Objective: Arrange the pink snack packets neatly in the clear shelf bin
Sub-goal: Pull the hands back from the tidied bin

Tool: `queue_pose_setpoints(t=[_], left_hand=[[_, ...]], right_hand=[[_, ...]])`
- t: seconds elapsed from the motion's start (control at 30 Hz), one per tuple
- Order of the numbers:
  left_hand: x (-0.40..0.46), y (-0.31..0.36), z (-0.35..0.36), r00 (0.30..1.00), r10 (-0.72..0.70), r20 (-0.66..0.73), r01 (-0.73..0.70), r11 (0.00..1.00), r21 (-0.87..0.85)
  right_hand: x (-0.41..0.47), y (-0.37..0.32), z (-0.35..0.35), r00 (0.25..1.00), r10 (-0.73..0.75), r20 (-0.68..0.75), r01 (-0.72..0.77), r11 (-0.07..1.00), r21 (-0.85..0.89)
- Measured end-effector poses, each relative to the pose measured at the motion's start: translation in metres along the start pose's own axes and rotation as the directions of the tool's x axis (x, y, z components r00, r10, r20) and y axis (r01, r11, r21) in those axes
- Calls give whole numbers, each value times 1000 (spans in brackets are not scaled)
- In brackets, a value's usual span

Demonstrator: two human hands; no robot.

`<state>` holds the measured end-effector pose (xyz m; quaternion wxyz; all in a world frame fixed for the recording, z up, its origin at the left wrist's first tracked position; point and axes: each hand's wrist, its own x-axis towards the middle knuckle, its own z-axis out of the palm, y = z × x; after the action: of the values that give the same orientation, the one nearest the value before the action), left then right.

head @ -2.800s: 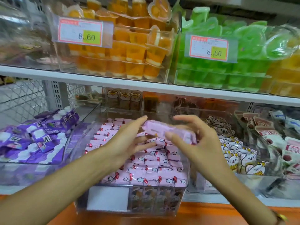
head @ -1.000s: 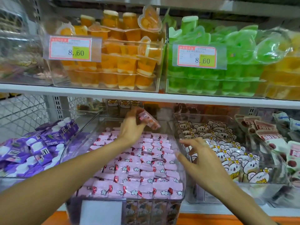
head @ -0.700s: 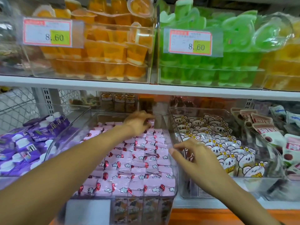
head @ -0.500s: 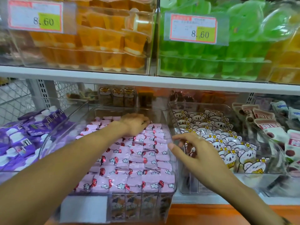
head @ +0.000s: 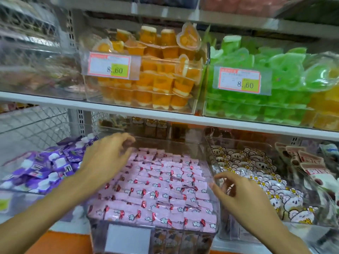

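While both hands hover loosely curled and empty, clear bin (head: 213,173) packed with pink snack packets (head: 161,195) in rows

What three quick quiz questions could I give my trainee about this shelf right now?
1. True or false: the left hand holds a pink packet.
2. Which snacks sit left of the clear bin? A) purple packets B) orange cups C) green cups
3. What price do both tags show?

Key: 1. False; its fingers hover loosely over the bin's back left corner. 2. A. 3. 8.60.
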<state>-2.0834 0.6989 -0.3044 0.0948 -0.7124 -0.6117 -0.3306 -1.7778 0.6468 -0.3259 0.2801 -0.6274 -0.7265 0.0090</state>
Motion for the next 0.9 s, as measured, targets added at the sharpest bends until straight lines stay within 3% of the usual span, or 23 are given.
queue_pose_setpoints(t=[0.1,0.27,0.4,0.53,0.77,0.9], left_hand=[[-34,-19,-25,982,-163,100,157,985,65],[-46,-26,-14,911,-275,306,231,957,173],[-45,-24,3,909,-311,277,256,942,217],[-49,-28,5,926,-320,202,325,946,8],[-46,-34,-4,938,-287,193,313,941,-125],[-30,-35,-8,961,-262,87,273,947,-167]], right_hand=[[6,-8,-2,998,59,14,-59,998,12],[15,-22,1,993,95,66,-91,994,-63],[26,-25,4,988,132,85,-114,975,-193],[34,-28,12,978,159,137,-121,961,-247],[33,-22,5,990,88,111,-88,996,-5],[44,-23,-5,993,92,69,-97,992,80]])
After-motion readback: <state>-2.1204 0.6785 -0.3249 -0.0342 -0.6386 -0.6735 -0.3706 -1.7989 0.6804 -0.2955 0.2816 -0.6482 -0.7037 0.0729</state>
